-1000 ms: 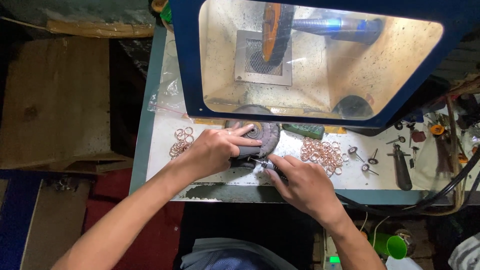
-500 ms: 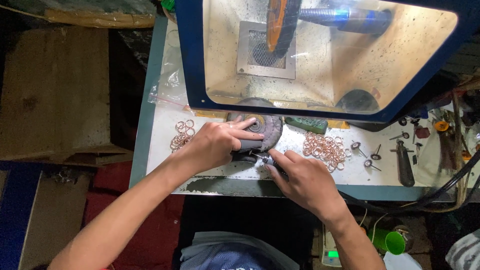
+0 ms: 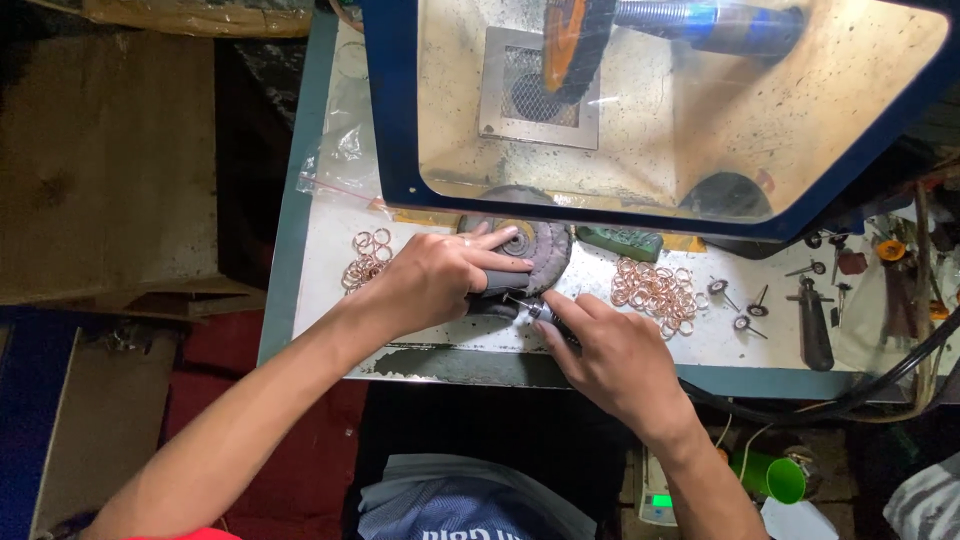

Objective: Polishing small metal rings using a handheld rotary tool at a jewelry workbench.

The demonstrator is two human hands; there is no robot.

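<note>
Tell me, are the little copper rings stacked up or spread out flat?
Spread out flat. The copper rings lie in a loose patch on the white bench top, mostly side by side, right of the buffing wheel.

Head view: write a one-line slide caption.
Left hand presses on a grey buffing wheel while right hand holds a slim rotary tool, copper rings alongside.

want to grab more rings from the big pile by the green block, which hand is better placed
Probably the right hand: the big ring pile lies just beyond it, while the left hand rests on the grey buffing wheel.
</note>
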